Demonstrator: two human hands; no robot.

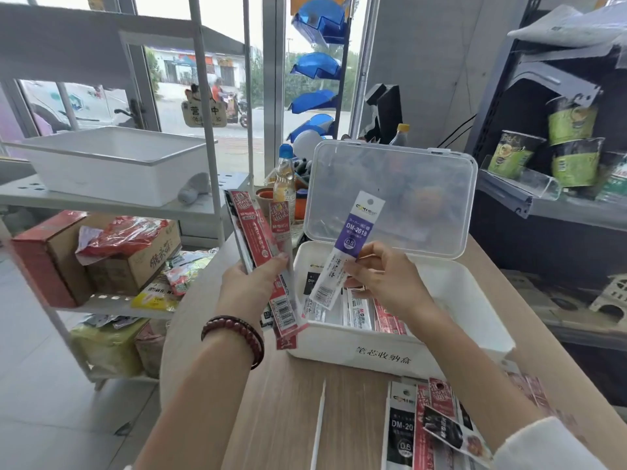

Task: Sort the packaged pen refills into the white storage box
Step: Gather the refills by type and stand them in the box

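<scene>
1. Your right hand [386,283] pinches one purple packet [349,249] over the white storage box [390,354] at frame centre, lid [407,184] up.
2. Your left hand [252,283] grips a fanned red bundle [258,239] left of the box. At least three packs; exact count unclear.
3. Risk: the fan looks loose, so the lower packs could slide onto the bench [281,401].
4. Risk: dropping the purple packet among the red packs in the box would be a mis-sort.
5. Lower right: roughly four loose packets [420,425] unsorted.

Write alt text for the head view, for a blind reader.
A right hand pinches a purple refill packet above the open white storage box; the left hand grips red packets. Loose packets lie on the table.
</scene>
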